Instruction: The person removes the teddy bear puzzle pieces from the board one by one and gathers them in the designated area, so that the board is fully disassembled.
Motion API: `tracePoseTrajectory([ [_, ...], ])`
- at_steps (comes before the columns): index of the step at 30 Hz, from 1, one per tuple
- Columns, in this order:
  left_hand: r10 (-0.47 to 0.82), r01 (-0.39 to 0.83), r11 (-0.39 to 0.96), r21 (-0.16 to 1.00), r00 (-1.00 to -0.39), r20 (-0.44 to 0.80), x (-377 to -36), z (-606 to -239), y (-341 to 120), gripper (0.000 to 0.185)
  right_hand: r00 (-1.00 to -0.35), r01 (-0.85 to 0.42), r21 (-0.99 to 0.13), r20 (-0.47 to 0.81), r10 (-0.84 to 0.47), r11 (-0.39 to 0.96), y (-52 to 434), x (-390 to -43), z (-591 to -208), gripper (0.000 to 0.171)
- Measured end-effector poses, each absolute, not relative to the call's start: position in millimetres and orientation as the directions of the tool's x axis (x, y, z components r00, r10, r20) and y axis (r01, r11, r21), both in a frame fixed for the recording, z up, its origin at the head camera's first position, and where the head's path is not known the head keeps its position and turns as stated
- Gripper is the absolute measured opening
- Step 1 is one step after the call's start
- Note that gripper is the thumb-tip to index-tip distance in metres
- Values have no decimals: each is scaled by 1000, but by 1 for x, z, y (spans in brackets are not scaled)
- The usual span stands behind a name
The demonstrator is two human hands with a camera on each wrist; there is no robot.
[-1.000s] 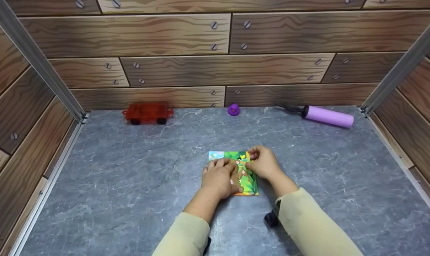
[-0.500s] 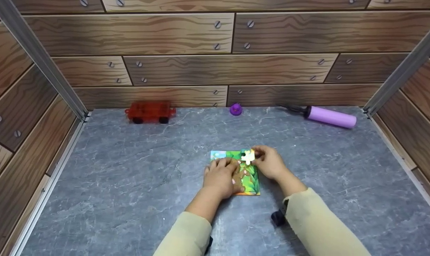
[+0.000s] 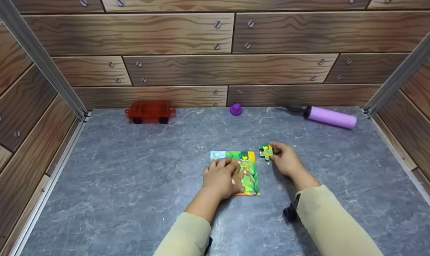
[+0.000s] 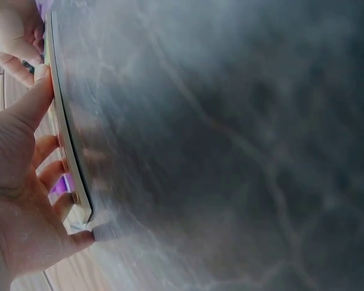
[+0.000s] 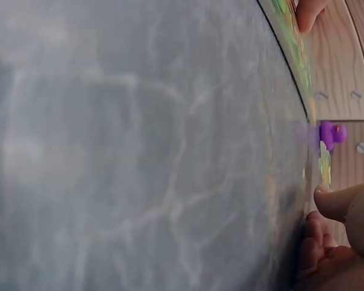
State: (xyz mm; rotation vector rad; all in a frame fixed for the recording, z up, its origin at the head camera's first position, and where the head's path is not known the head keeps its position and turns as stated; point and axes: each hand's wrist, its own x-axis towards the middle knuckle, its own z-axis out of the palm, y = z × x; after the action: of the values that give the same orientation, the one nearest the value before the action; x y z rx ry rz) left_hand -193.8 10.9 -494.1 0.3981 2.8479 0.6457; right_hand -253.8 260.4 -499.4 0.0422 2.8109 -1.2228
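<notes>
- We see the left hand (image 3: 220, 176) lying flat on the puzzle board (image 3: 248, 170), in the lower middle of the head view. Its fingers are straight and spread on the picture; we judge that they press the board so that it does not slide on the counter (image 3: 129, 170).
- In the left wrist view the same hand (image 4: 18, 200) covers the thin board (image 4: 67, 145), which shows only as an edge, and the fingertips reach over its rim.
- The right hand (image 3: 286, 160) is just to the right of the board. Its fingers are curled and pinch a small green puzzle piece (image 3: 265, 151) at its right side, so the picture face stays free and turned up.
- The piece is beside the upper right corner of the board, near it but apart. We cannot tell whether it touches the counter or is a little above it.
- The board is a rectangle. Its long axis runs from the bottom of the frame toward the top, with a slight lean, and the short edge with the sky points to the back wall.
- The piece is almost square, so we name no long axis; its knobs are too small to read.
- At the back wall lie a red toy car (image 3: 150, 112), a purple duck (image 3: 235, 109) and a purple pump (image 3: 329, 116), well apart from both hands.
</notes>
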Motion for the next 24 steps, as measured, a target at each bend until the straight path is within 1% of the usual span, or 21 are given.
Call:
tracePoseTrajectory([
  [8,302,215,867,450,-945,-129,-194,-495,11,79,-993,60,-713,-113,-30,699,263,-258,-498,48],
  [24,303,209,864,459,-942,-141,-193,-494,10,80,-992,56,-704,-123,-43,708,264,-259,-498,49],
])
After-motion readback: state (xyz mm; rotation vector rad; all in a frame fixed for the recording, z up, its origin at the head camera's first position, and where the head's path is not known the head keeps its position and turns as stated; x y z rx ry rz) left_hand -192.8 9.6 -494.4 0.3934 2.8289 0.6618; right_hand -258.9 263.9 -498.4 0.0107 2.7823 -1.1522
